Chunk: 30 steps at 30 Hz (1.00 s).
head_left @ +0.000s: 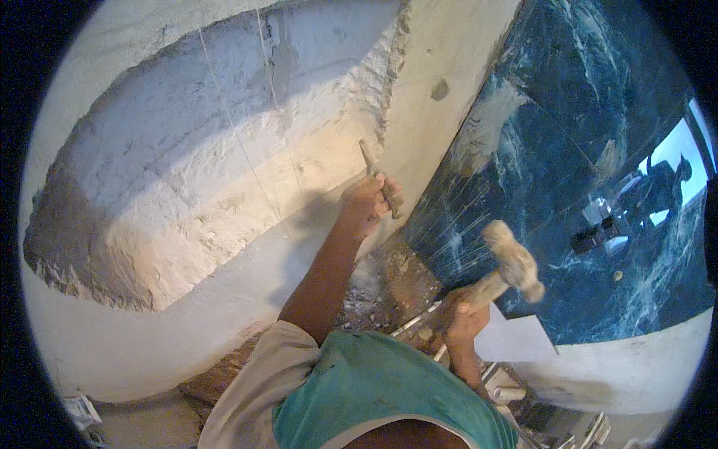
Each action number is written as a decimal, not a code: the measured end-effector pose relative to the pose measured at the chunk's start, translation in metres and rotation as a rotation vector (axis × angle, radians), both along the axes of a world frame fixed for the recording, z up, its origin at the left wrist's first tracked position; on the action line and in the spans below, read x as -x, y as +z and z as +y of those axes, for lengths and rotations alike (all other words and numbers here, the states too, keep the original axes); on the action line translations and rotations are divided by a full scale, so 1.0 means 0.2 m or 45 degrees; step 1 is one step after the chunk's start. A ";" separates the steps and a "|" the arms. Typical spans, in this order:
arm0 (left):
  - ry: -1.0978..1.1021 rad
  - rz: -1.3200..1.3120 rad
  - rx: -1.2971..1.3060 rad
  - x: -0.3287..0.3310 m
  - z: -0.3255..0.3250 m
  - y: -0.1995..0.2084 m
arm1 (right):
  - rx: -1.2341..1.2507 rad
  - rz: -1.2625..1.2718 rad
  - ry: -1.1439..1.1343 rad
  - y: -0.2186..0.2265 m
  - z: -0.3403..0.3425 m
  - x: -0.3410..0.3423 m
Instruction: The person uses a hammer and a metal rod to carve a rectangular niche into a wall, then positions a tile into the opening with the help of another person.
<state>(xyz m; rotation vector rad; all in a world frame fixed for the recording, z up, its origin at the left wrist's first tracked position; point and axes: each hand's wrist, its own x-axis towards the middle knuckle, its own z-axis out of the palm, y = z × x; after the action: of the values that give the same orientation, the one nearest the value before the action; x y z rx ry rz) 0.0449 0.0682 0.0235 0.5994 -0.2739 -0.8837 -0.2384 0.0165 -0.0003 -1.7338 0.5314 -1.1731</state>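
Evidently, nearest is the pale, dust-coated hammer (512,262), held up in the right hand (465,318), whose grip is wrapped round the handle close below the head. It is probably stiff and head-heavy, and dust could make it slick; this high hold should favour control, a lower one swing. Farther off, the left hand (366,200) has its grip clenched round the lower part of a slim, greyish, chisel-like rod (368,156), tilted, its upper end by the right edge of the recess; whether it touches, I cannot tell. The rod looks light, rigid and hard to break, best held mid-shaft, fingers clear of both ends. Beyond is the rough, whitish recess (149,165) in the cream plaster wall (430,142), its edge ragged and likely crumbly. To the right, the glossy, dark-blue marbled panel (553,150) is probably brittle, so the safer open room lies between the hands
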 end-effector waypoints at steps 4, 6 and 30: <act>0.066 0.049 0.048 -0.04 -0.07 0.02 | 0.194 -0.251 -0.060 0.02 0.20 -0.23; 0.013 0.013 0.033 -0.08 -0.08 0.01 | 0.661 0.259 -0.278 -0.02 0.22 -0.31; 0.043 0.233 0.194 -0.11 -0.15 0.13 | -0.336 -0.529 -0.069 0.33 0.15 -0.37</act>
<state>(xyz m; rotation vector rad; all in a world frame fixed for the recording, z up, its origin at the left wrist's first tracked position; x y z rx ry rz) 0.0667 0.0380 0.0489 0.3778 -0.1637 -0.8704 -0.1646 0.0462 0.0657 -1.2159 0.4556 -1.3884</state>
